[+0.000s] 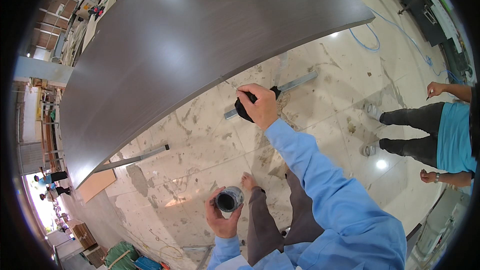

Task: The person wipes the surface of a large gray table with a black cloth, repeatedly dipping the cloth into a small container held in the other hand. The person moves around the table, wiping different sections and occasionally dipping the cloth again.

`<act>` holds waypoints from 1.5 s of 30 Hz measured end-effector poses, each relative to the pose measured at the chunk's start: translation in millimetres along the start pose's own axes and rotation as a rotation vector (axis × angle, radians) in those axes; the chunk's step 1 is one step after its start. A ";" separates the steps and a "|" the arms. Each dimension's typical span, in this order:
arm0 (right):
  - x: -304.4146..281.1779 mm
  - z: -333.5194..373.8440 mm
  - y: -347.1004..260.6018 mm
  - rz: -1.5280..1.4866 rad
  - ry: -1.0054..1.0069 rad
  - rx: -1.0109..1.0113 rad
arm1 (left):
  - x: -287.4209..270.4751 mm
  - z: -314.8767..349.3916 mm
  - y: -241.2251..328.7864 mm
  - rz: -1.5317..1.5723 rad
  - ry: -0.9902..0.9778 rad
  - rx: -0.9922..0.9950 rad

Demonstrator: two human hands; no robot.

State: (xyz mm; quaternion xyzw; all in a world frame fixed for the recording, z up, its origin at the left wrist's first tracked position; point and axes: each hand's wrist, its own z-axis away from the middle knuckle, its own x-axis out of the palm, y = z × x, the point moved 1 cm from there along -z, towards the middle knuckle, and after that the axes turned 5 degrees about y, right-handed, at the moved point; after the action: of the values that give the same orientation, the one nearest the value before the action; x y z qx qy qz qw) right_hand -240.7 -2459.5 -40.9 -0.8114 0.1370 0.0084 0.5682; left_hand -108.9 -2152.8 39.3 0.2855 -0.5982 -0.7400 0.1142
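Observation:
My left hand is wrapped round a small open jar with dark grey, paint-like stuff inside, held low in front of my legs. Out ahead, my right hand is closed in a pinch on a thin stick-like tool, too small to make out fully. Its tip reaches the near edge of a large dark grey panel. Beneath my right hand, partly hidden by it, black padding sits on a metal bar under the panel.
Another metal bar supports the panel at left. A person in a turquoise shirt stands to the right. A blue hose lies on the stained tile floor. More people are far left, near a green bundle.

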 end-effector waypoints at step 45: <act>104.6 66.4 -42.4 0.038 0.226 0.210 | -189.5 -27.8 -63.5 0.073 0.024 -0.033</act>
State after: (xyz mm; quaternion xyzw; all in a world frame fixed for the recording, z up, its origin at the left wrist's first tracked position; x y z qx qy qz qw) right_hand -120.7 -2406.9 -43.1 -0.7406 0.2153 -0.0865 0.6306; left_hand 71.3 -2062.4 29.7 0.2706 -0.5946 -0.7415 0.1530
